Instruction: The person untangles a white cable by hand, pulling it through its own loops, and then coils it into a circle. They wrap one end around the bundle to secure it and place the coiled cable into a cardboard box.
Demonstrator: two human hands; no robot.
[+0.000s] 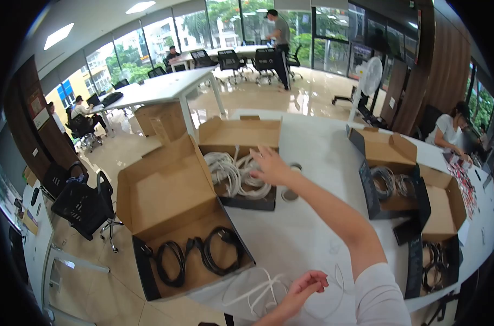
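Head view, right hand point(270, 165) over white cables point(233, 175), left hand point(307, 287) pinching white cable point(258, 293)

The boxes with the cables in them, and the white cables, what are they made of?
The open boxes, like the near one, look like plain brown cardboard: matte, with folded flaps. The white cables under the right hand look like plastic-coated cord, smooth and bendy, lying in loops. The black cables seem rubbery or plastic, slightly shiny. The table is smooth and white, maybe laminate.

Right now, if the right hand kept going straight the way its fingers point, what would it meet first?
Probably the coiled white cables in the open cardboard box; the right hand reaches over that box's edge, though depth is unclear.
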